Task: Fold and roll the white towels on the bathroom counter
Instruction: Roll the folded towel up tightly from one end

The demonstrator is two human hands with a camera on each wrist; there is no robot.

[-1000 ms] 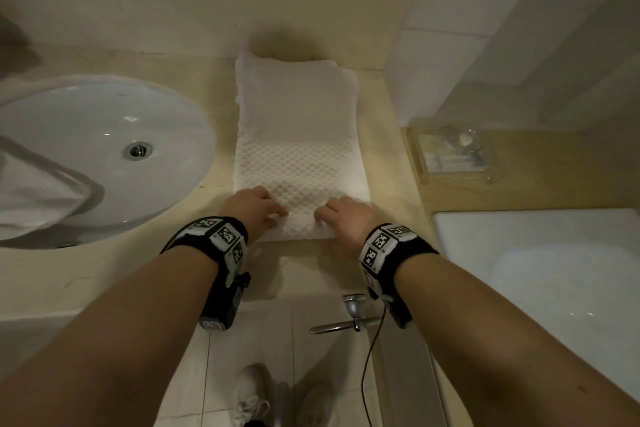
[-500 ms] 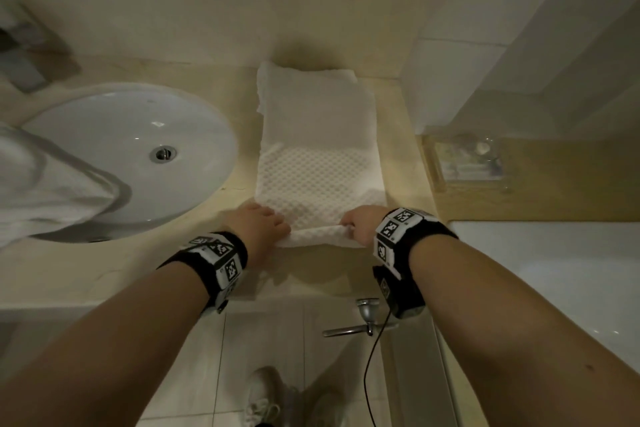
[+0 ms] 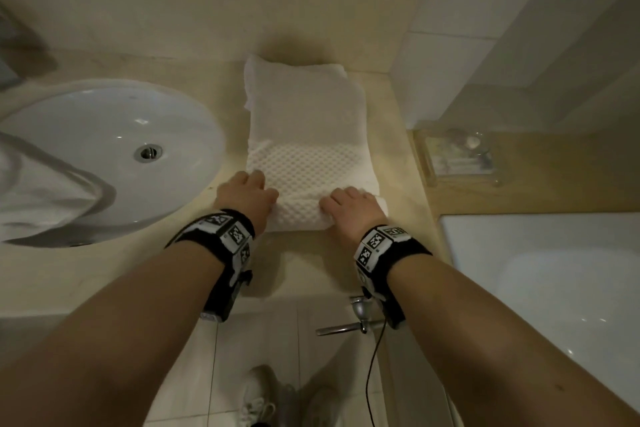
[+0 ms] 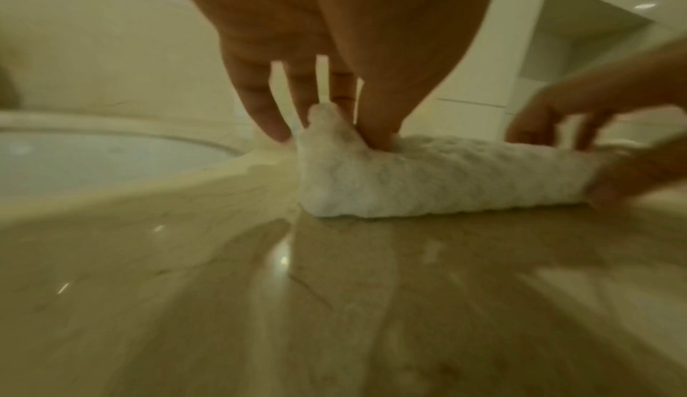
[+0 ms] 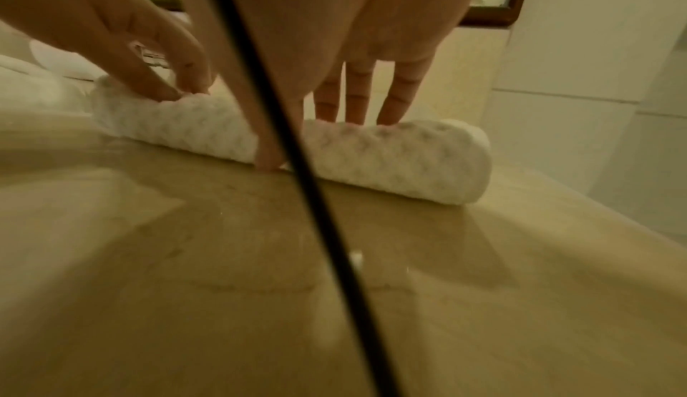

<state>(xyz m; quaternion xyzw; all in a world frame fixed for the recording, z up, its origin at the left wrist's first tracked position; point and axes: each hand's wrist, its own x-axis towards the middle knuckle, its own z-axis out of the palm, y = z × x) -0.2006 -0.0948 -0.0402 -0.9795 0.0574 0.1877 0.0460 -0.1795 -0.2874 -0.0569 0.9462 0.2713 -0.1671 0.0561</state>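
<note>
A white towel (image 3: 304, 121) lies as a long folded strip on the beige counter (image 3: 311, 263), running from the back wall toward me. Its near end is wound into a short roll (image 3: 299, 215). My left hand (image 3: 247, 194) holds the roll's left end; in the left wrist view the thumb (image 4: 375, 127) and fingers pinch a raised peak of the roll (image 4: 427, 180). My right hand (image 3: 349, 204) grips the right part. In the right wrist view its fingers (image 5: 357, 101) reach over the roll (image 5: 390, 162) and the thumb (image 5: 269, 153) sits at the roll's near side.
A white sink (image 3: 110, 149) lies left of the towel, with another white towel (image 3: 38, 191) draped over its left rim. A clear tray (image 3: 457, 156) with small items stands on a ledge at right, above a white tub (image 3: 554, 288). The wall corner stands close at the back right.
The towel's near end went from lying flat to a small roll, and the roll has thickened. Both hands have moved slightly away from me with it.
</note>
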